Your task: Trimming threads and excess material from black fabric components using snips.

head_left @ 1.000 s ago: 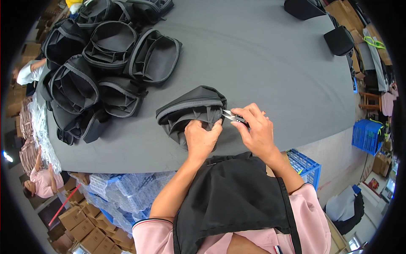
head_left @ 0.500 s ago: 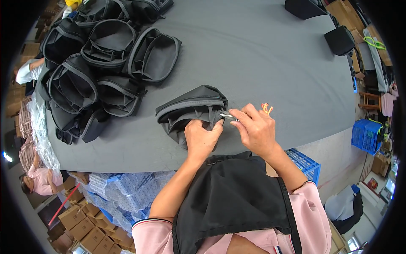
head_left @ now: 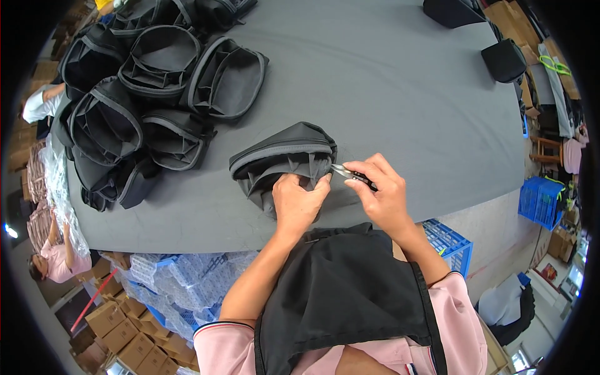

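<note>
A black zippered pouch (head_left: 284, 142) lies unzipped near the front edge of the grey table. My left hand (head_left: 296, 201) grips its near rim, with the thumb on the outside and the other fingers hidden inside the fabric. In my right hand (head_left: 382, 190) are small metal thread snips (head_left: 355, 175), pinched between thumb and fingers. Their blades are parted and point at the pouch's right end, by the zipper end and close to my left thumb. Whether the tips touch the fabric or a thread is too small to tell.
Several similar open black pouches (head_left: 161, 59) are heaped at the table's far left. Two black cases (head_left: 504, 60) sit at the right far edge. Below the table are a blue crate (head_left: 451, 240) and bubble wrap (head_left: 200, 281). Another person (head_left: 59, 259) is at the left.
The snips have turned in my right hand, so more of the blades and dark handle shows, and the orange strands above that hand are out of sight. My left hand keeps its hold.
</note>
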